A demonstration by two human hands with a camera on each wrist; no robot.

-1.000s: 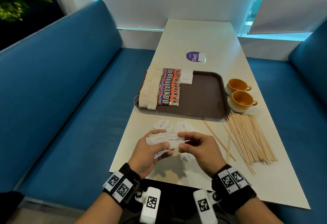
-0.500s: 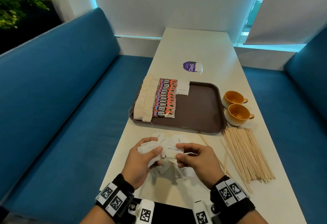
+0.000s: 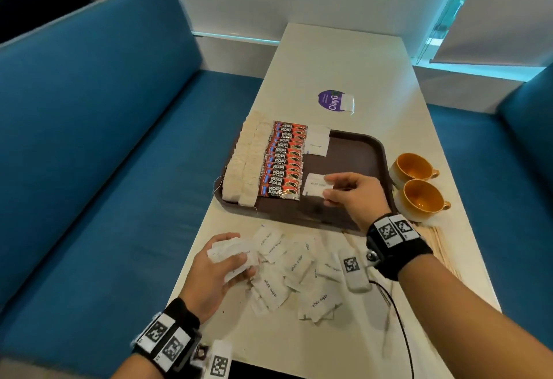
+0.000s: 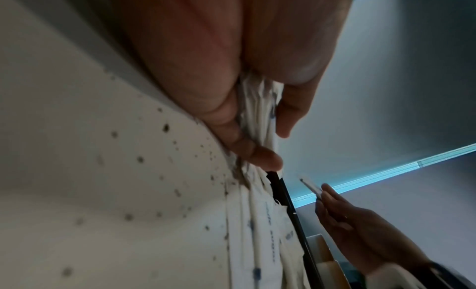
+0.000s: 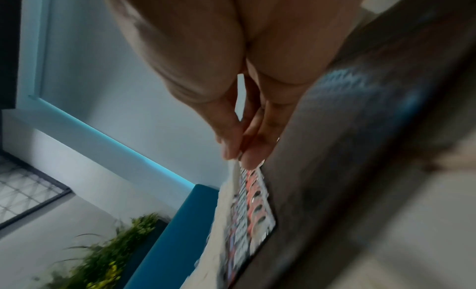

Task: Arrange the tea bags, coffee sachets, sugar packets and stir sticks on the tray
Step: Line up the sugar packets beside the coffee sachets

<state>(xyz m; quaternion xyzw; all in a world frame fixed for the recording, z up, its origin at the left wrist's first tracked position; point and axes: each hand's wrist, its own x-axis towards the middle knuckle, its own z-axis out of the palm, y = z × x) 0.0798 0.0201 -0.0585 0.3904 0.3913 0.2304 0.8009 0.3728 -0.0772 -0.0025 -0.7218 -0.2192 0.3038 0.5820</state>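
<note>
A brown tray [image 3: 356, 151] holds a row of tea bags [image 3: 244, 163] at its left, a row of red coffee sachets [image 3: 284, 160] beside them, and a white sugar packet [image 3: 317, 141] at the far end. My right hand [image 3: 348, 191] pinches another white sugar packet [image 3: 314, 185] just above the tray, next to the nearest sachets. My left hand [image 3: 223, 265] grips a bunch of sugar packets [image 3: 232, 253] over the table's near left edge; that bunch [image 4: 257, 110] shows between thumb and fingers in the left wrist view. Loose sugar packets [image 3: 299, 271] lie scattered on the table. Stir sticks [image 3: 440, 244] lie right of my right wrist.
Two yellow cups [image 3: 419, 187] stand right of the tray. A purple round sticker [image 3: 332, 100] lies on the white table [image 3: 344, 58] beyond the tray. Blue benches [image 3: 89, 154] run along both sides. A black cable [image 3: 398, 313] trails from my right wrist.
My right hand has left the bunch and moved forward over the tray with one sugar packet. My left hand has stayed near the table edge holding the rest.
</note>
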